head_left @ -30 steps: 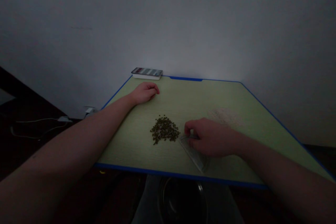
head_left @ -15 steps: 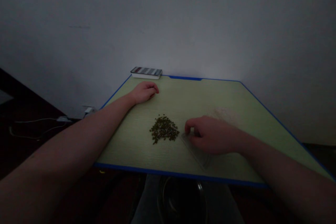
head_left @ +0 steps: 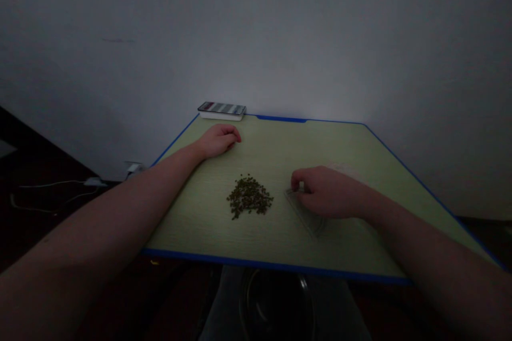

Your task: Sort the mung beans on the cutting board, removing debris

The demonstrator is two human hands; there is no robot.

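My right hand (head_left: 328, 192) is closed at the right of the table, thumb and fingers pinching the edge of a clear, flat plastic bag (head_left: 308, 218). Part of the bag is hidden beneath the palm. To its left lies a loose heap of small greenish-brown pieces (head_left: 248, 197), like dried seeds or beans; the dim light hides their exact kind. At the far left, my left hand (head_left: 219, 139) rests on the tabletop with loosely curled fingers and nothing visible in them.
The pale green table (head_left: 272, 144) has a blue rim and stands against a grey wall. A white box with a dark striped top (head_left: 222, 111) sits at its back left corner. Behind my right hand is a faint pinkish patch (head_left: 346, 170). Cables and a plug (head_left: 134, 169) are at the left.
My right hand has moved slightly away from me and to the right, drawing the plastic bag along, farther from the heap. My left hand stays in place.
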